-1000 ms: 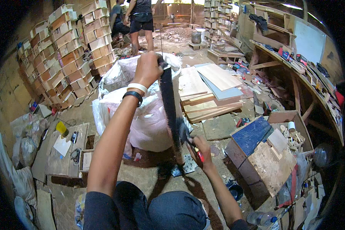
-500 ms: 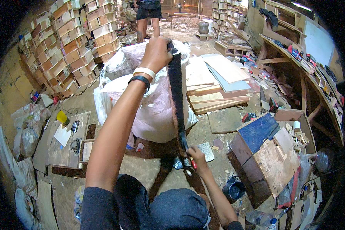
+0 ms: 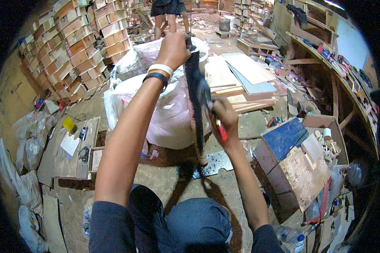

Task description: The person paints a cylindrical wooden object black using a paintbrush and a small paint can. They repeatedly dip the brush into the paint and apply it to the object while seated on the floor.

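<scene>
In front of me stands a long, slim pole (image 3: 193,80), nearly upright, its side coated black and its lower end paler. My left hand (image 3: 174,49) is closed around its top, where a thin rod sticks up. My right hand (image 3: 224,114), blurred by motion, grips a paintbrush with a red handle (image 3: 222,130). The dark brush head is against or very close to the pole's right side, about midway down; the blur hides exact contact. Below the pole's foot lies a paint-speckled flat board (image 3: 217,162).
Large white sacks (image 3: 169,114) stand behind the pole. Flat boards (image 3: 249,74) lie stacked beyond on the right, near a wooden box (image 3: 295,164) with offcuts. A low wooden table (image 3: 76,156) is at left; stacked wooden blocks (image 3: 67,50) rise behind. A person (image 3: 166,14) stands at the back.
My right hand has moved up with the paintbrush from the pole's lower end to about its middle. My left hand stays at the top, slightly higher. My right forearm now hides most of a dark paint pot.
</scene>
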`<state>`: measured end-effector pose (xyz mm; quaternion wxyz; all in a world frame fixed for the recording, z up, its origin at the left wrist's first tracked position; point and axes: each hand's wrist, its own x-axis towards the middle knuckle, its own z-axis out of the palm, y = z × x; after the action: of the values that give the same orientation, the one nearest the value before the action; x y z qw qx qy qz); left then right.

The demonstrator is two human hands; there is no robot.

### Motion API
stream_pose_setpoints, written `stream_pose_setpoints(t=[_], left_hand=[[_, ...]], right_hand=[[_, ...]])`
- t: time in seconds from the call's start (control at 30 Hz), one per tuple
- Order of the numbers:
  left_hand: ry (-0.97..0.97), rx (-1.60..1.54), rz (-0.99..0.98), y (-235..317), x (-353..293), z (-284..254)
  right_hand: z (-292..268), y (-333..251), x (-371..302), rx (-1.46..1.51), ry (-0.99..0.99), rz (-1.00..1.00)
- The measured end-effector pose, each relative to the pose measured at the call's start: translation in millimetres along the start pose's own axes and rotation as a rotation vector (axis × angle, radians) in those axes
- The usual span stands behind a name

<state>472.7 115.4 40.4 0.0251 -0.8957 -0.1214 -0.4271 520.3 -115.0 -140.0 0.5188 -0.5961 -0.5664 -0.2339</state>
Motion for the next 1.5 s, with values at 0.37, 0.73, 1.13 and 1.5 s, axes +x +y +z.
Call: stream_pose_setpoints(t=[0.37,0.73,1.13,1.5], left_hand=[[-0.004,-0.007,-0.061,25,0,-6],[0.028,-0.017,-0.049,18,1,-1],[-0.009,0.016,-0.033,16,2,-3],[0.057,0.019,-0.008,10,1,-1]], right_hand=[[21,-23,-179,0.041,-0.361,0.397],[37,-28,-87,-0.055,-0.159,0.191],[9,5,-47,-0.087,-0.007,0.117],[11,27,-194,0.146,-0.376,0.359]])
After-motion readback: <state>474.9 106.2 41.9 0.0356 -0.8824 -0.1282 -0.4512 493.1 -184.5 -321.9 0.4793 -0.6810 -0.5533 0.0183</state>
